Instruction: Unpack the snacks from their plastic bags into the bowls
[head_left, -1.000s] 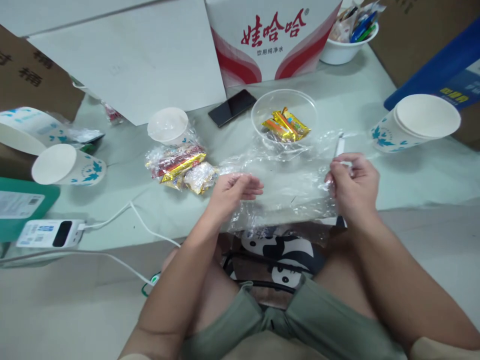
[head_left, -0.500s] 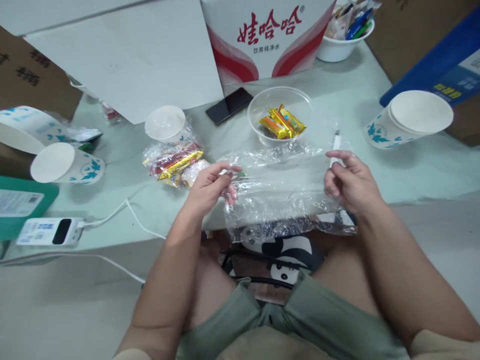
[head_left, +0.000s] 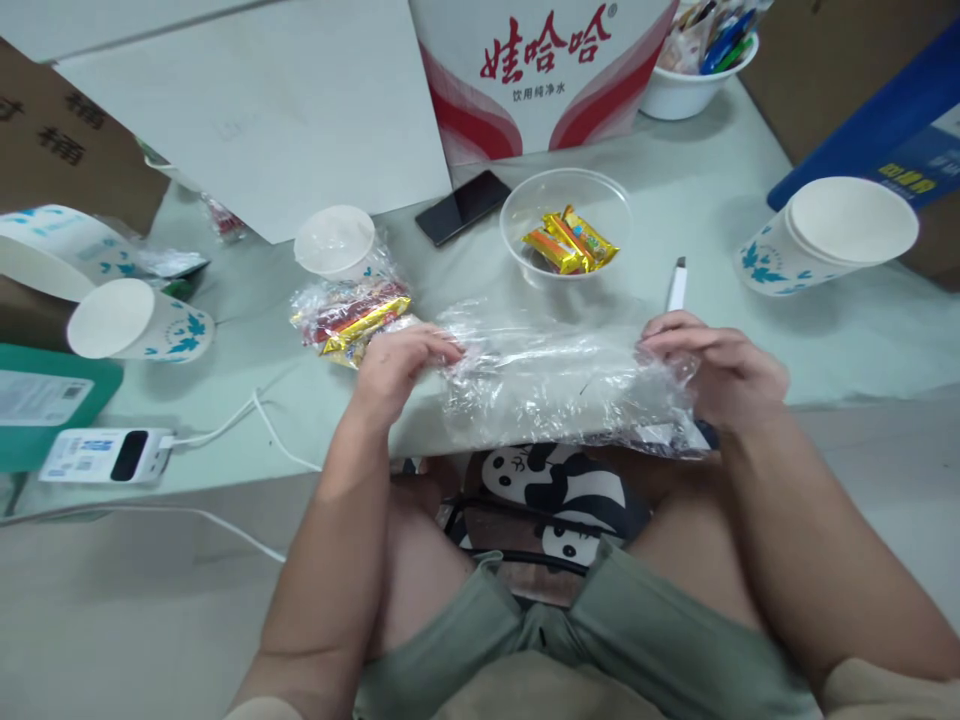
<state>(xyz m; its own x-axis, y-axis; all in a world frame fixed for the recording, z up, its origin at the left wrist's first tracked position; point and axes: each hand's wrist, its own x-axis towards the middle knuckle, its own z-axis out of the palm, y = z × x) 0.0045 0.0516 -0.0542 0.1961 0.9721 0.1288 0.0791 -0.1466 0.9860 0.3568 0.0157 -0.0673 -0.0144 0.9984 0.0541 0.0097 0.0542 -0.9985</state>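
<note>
A sheet of clear plastic film (head_left: 555,385) stretches between my hands, over the table's front edge. My left hand (head_left: 401,365) pinches its left end, and my right hand (head_left: 716,365) grips the right end, palm down. Left of my left hand, yellow and red snack packets (head_left: 356,320) lie in clear wrapping. Beyond the film stands a clear plastic bowl (head_left: 514,215) with a few yellow-wrapped snacks (head_left: 574,240). Just past my right fingers lies a slim white tool with a dark tip (head_left: 677,285), perhaps a utility knife.
A phone (head_left: 463,207) lies behind the wrapped packets, near a paper cup (head_left: 335,243). More paper cups stand at the right (head_left: 825,235) and the left (head_left: 139,320). A power bank (head_left: 105,455) trails a white cable. Behind are a red-and-white carton (head_left: 544,85) and a white basin (head_left: 686,95).
Both hands have turned more palm down and lowered the film slightly. The film, taut before, now looks looser and more crumpled. The white tool shows more clearly beyond my right hand.
</note>
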